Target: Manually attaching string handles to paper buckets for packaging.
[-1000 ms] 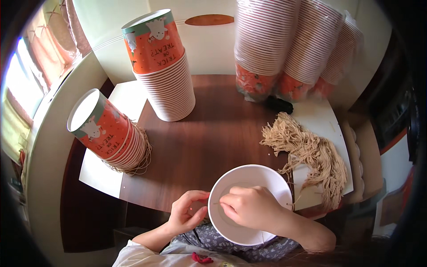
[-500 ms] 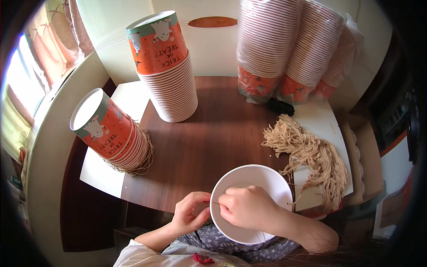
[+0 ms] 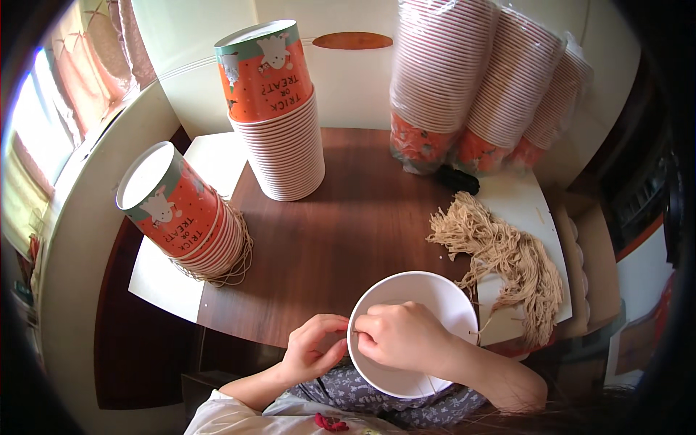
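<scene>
A white-lined paper bucket (image 3: 453, 308) sits tilted at my lap, its mouth facing up. My right hand (image 3: 402, 335) reaches inside it, fingers closed in a pinch close to the left inner wall. A short bit of thin tan cord (image 3: 356, 332) shows between those fingertips and the wall. My left hand (image 3: 315, 348) is outside the bucket on its left, fingertips at the outer wall, with thumb and fingers apart. More cord passes through a small hole in the bucket's right wall. What lies under my right palm is hidden.
A bundle of tan cords (image 3: 511, 268) lies on the brown table (image 3: 348, 217) at right. Behind it, bagged stacks of buckets (image 3: 442, 80) stand near a black object (image 3: 458, 179). A tall upside-down stack (image 3: 279, 145) is farther left; a shorter stack (image 3: 181, 210) with cord loops is nearer.
The view has shifted slightly. My left hand and the bucket have moved a little to the right in the picture; my right hand keeps its pinch at the inner wall.
</scene>
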`<state>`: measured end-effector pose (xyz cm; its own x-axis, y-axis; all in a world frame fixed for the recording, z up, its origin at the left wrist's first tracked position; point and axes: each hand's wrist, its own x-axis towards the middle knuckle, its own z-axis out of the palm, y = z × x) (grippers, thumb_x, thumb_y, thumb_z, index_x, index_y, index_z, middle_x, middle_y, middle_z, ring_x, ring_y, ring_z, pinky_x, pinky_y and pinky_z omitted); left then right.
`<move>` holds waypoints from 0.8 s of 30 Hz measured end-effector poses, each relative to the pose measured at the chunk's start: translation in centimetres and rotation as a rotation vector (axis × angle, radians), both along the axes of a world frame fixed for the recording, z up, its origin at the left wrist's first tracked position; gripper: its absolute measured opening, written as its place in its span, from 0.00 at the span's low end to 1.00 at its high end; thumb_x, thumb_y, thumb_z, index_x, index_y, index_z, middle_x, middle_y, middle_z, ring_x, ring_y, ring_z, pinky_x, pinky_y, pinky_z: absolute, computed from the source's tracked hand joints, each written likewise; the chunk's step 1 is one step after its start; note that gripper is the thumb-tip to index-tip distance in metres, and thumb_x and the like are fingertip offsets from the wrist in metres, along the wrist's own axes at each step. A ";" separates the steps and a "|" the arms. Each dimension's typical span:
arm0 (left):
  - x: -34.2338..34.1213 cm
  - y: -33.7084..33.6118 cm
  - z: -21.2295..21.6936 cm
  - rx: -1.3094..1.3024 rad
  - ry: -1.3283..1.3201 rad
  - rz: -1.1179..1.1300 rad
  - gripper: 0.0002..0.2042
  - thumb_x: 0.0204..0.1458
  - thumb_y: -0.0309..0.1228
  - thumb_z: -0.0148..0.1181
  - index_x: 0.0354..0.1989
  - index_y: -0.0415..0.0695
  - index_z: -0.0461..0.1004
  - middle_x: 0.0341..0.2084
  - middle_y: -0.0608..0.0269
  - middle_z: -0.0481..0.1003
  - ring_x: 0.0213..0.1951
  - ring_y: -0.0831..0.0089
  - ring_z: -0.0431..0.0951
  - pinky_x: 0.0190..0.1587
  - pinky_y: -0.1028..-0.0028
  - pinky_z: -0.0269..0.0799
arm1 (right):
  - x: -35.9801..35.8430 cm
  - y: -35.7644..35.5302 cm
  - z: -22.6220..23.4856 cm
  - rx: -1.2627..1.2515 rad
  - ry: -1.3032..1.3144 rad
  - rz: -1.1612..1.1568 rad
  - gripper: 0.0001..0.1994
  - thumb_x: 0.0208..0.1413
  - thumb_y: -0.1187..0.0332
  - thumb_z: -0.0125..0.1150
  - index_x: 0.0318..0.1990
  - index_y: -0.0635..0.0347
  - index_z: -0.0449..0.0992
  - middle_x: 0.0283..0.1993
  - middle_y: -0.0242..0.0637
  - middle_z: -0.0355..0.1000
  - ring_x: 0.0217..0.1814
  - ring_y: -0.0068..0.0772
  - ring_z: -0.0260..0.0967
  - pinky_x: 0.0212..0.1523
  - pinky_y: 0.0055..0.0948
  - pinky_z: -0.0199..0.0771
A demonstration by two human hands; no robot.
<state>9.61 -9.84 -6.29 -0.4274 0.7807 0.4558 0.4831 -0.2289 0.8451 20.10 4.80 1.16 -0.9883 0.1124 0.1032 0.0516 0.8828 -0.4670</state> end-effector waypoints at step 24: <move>-3.6 1.3 3.0 0.302 -0.792 -0.540 0.01 0.53 0.23 0.47 0.32 0.39 0.65 0.38 0.52 0.71 0.41 0.70 0.68 0.44 0.72 0.64 | 2.2 3.7 5.4 -1.234 -0.167 -0.208 0.07 0.53 0.73 0.54 0.38 0.62 0.66 0.25 0.26 0.63 0.21 0.13 0.60 0.23 0.14 0.60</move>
